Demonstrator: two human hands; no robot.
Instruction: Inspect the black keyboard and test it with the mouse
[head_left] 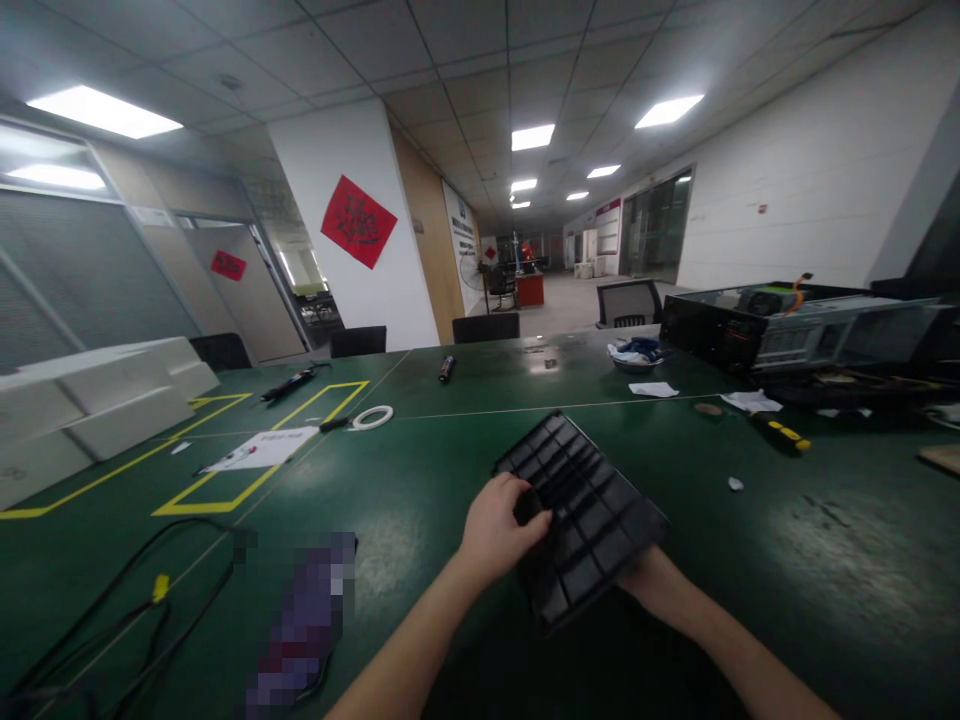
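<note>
Both my hands hold a black plastic panel with a grid of square cells (pixel 581 500), tilted over the green table (pixel 420 480). My left hand (pixel 499 530) is curled round its left edge, with the fingers closed on a cell. My right hand (pixel 651 580) grips it from underneath at the near right corner, and the panel hides most of that hand, fingers included.
An open black computer case (pixel 795 325) stands at the far right, with a yellow-handled screwdriver (pixel 781 432) and paper scraps (pixel 654 389) before it. White foam blocks (pixel 97 400) lie at the left, black cables (pixel 135 610) at the near left. A white tape ring (pixel 373 417) and chairs (pixel 628 301) are farther back.
</note>
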